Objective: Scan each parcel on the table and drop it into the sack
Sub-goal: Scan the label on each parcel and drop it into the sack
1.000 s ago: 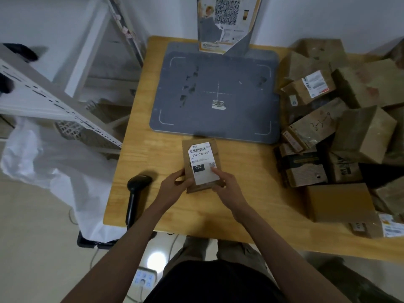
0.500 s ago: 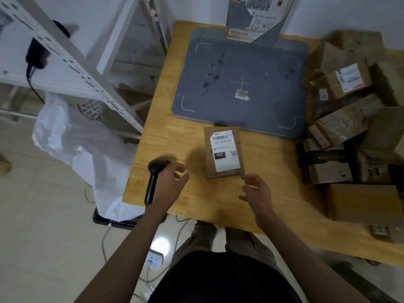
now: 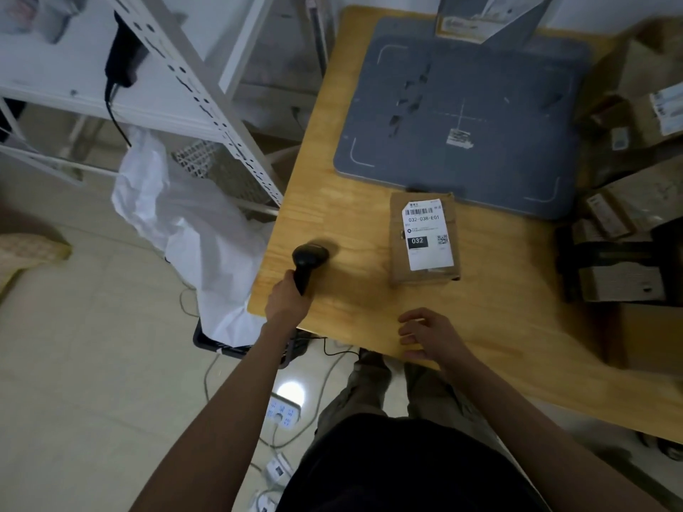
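White woven sack (image 3: pixel 192 230) hangs open beyond my left hand (image 3: pixel 286 303), off the desk (image 3: pixel 332 223) edge. That hand grips the black scanner (image 3: pixel 306 262) by its handle, head tilted up. Right of it, ahead of both hands, the brown cardboard parcel (image 3: pixel 425 240) lies flat, label (image 3: pixel 427 234) up, reading "032-038-E01" and "032", with barcode and QR code. It looks light, stiff, unlikely to slip; I would take it by the long side edges. My right hand (image 3: pixel 428 336) hovers open over the desk, holding nothing.
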### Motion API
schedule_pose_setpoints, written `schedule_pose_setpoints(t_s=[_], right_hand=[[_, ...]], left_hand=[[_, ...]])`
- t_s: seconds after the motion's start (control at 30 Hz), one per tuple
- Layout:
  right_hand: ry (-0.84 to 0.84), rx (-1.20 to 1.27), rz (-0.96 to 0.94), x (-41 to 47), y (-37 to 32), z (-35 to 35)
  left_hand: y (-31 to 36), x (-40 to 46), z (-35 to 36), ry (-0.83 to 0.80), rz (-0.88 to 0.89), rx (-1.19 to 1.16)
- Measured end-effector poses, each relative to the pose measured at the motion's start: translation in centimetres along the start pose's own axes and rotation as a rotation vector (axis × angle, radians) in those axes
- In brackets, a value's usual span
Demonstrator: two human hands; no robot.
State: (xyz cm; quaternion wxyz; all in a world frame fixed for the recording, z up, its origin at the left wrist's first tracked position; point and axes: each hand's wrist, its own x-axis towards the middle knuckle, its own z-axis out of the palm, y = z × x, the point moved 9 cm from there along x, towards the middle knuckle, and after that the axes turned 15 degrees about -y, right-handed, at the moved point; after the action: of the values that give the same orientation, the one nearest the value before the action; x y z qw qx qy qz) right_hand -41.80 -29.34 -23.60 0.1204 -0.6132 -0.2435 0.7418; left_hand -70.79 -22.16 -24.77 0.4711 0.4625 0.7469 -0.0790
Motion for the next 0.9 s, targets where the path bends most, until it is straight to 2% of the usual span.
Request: schedule_pose_setpoints(t_s=[0.13,0.37,0.47,0.57,0.73,0.9], right_hand=[[-0.065,-0.04,-0.038,0.0,-1.8,2.0],[-0.231,-0.1,-0.164,-0.2,-5.5,6.8],[-0.24,-0.087,-0.221,-0.7,-7.3,8.4],[-0.207,-0.023,-0.293,-1.2,-9.1,8.6],[-0.036,-0.094,-0.41,-2.7,-11.6,5.3],[0.088,-0.077,-0.439,-4.4,-12.6,0.6]], left_hand=[[0.6,-0.8,-0.1,-0.021,0.025,0.002],[4.2,-6.3,0.4,-0.002,0.238,-0.173],[6.4,-8.5,0.6,-0.008,0.326,-0.208],[8.6,-10.3,0.7,-0.017,0.39,-0.227],[12.2,-11.5,1.2,-0.07,0.483,-0.296],[16.3,-11.1,2.3,-0.246,0.535,-0.388]])
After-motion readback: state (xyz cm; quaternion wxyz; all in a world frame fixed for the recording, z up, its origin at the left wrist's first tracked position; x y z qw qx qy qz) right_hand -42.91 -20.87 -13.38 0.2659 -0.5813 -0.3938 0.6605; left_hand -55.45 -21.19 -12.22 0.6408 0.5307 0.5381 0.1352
